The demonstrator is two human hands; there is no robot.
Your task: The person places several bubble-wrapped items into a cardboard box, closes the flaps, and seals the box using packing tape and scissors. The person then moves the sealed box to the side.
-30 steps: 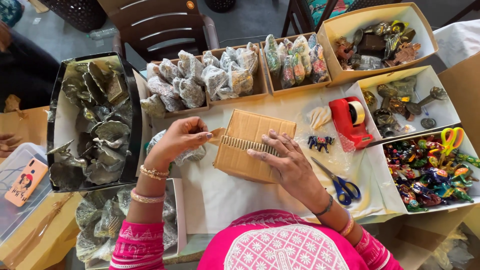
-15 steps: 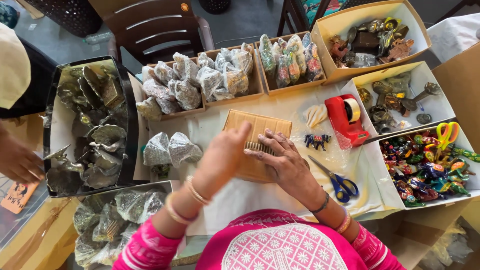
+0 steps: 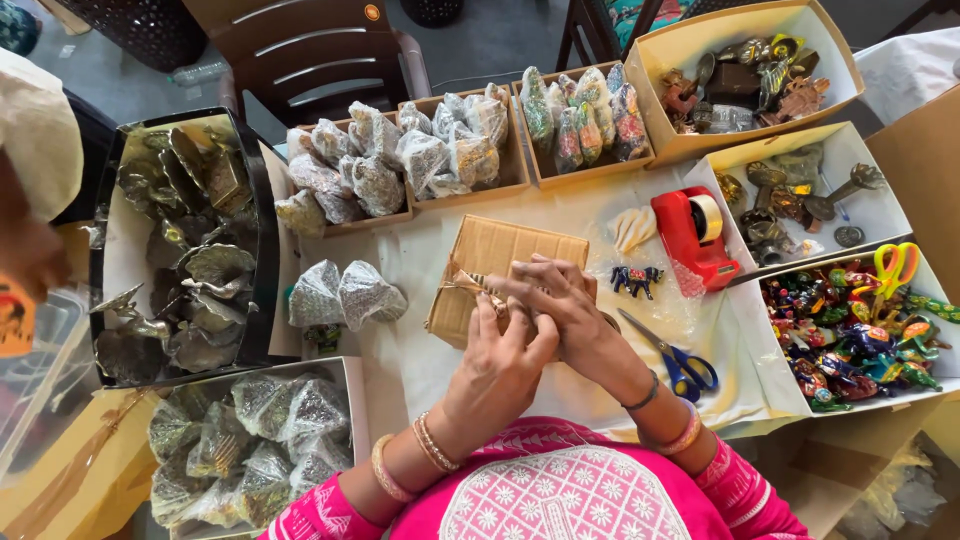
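A flat brown cardboard packet (image 3: pixel 500 262) bound with thin twine lies on the white-covered table (image 3: pixel 420 372) in front of me. Both hands meet on its near right edge. My left hand (image 3: pixel 500 358) has its fingers pinched on the twine. My right hand (image 3: pixel 565 305) overlaps it, fingers curled over the same twine and the packet's edge. Part of the packet is hidden under my hands.
Blue-handled scissors (image 3: pixel 680 358) and a red tape dispenser (image 3: pixel 692 238) lie to the right, with a small painted elephant figurine (image 3: pixel 638 279). Two wrapped pieces (image 3: pixel 345 295) sit left of the packet. Boxes of wrapped items (image 3: pixel 400 165), metal figures (image 3: pixel 180 250) and colourful figurines (image 3: pixel 850 330) ring the table. Another person's arm (image 3: pixel 30 190) is at far left.
My left hand moved from the packet's left side across to the right, joining my right hand on the twine. The two wrapped pieces it had covered now show.
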